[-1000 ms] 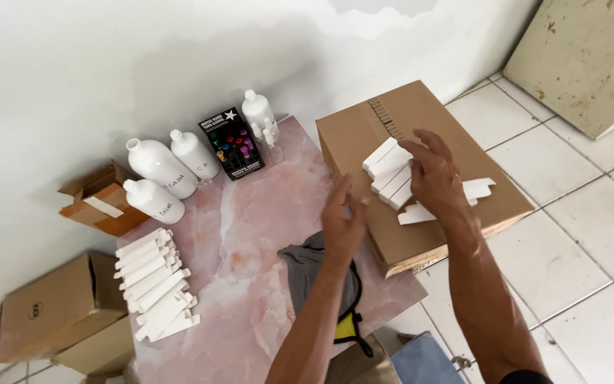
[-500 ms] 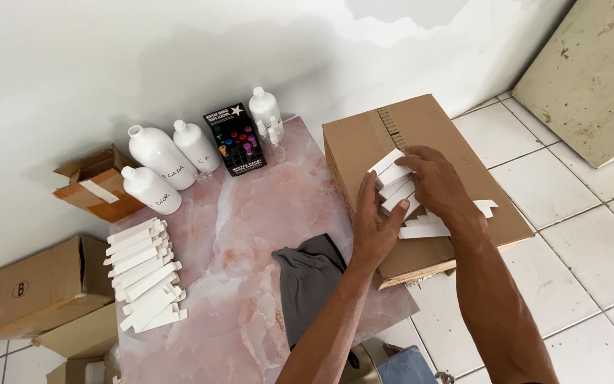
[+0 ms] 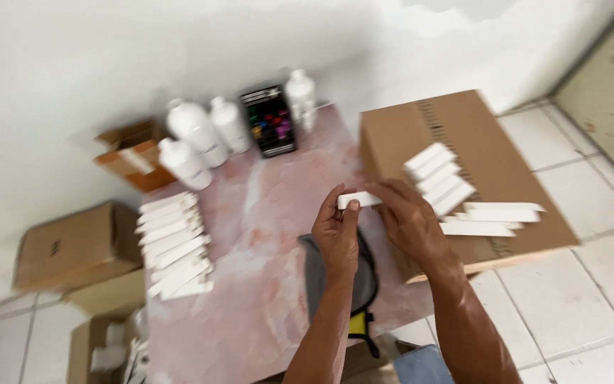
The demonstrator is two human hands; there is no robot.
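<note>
Hands have come off the carton stack (image 3: 438, 178) with one white box (image 3: 359, 200) now pinched between them above the table's (image 3: 250, 284) right edge: left hand (image 3: 337, 231) grips its left end, right hand (image 3: 410, 220) its right. Box lies level, long axis left to right.

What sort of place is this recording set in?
Probably a small home packing spot rather than a factory: a pink marble-look table on a white tiled floor, white bottles by the wall, rows of slim white cartons, and the hands holding one carton.
</note>
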